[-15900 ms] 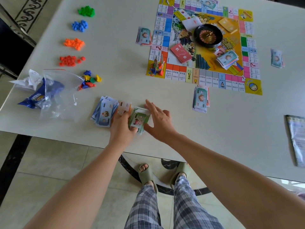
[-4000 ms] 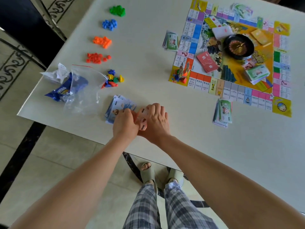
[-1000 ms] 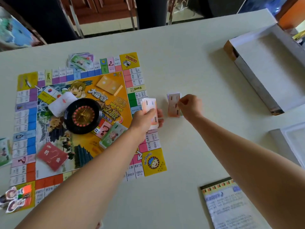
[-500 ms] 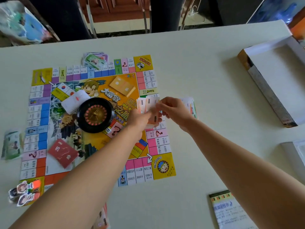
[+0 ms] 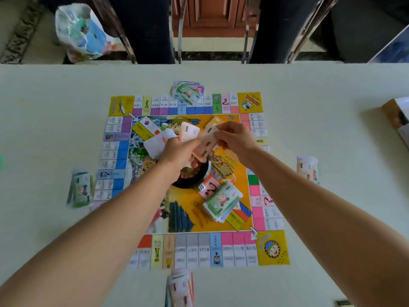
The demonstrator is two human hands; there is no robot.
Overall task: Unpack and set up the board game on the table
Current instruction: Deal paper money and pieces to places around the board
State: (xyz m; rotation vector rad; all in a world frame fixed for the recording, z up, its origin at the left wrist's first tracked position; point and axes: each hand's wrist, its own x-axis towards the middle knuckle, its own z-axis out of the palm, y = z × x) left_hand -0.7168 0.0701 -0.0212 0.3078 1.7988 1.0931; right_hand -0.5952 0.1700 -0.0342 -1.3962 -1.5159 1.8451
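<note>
I am looking down on a pale table point(image 5: 332, 96), with dark chairs point(image 5: 143, 29) along its far edge and a printed plastic bag point(image 5: 81, 32) on the floor at eleven o'clock. The game board point(image 5: 272, 249) is lying flat and square in the middle of the table. Above the board's centre my left hand point(image 5: 177, 151) is gripping a wad of pink notes point(image 5: 189, 132), its fingers curled round the lower end. My right hand point(image 5: 234, 138) is pinching a single note point(image 5: 207, 144) between thumb and fingertips, right beside the wad. The wad is pointing its long axis toward roughly one o'clock, with the printed face up toward me. The single note is slanting from one o'clock down to seven, though blur is softening its edges. I am judging these notes to be thin, limp paper, nearly weightless and apt to slide over one another. A light pinch at a short end should therefore lift one cleanly, while a flat grip would drag several. Piles are lying around the board: a far pile point(image 5: 188, 91) at twelve o'clock, a right pile point(image 5: 307, 169) at three, a near pile point(image 5: 180, 286) at six and a left pile point(image 5: 80, 189) at nine. A roulette wheel point(image 5: 188, 185) is sitting partly hidden under my left wrist.
</note>
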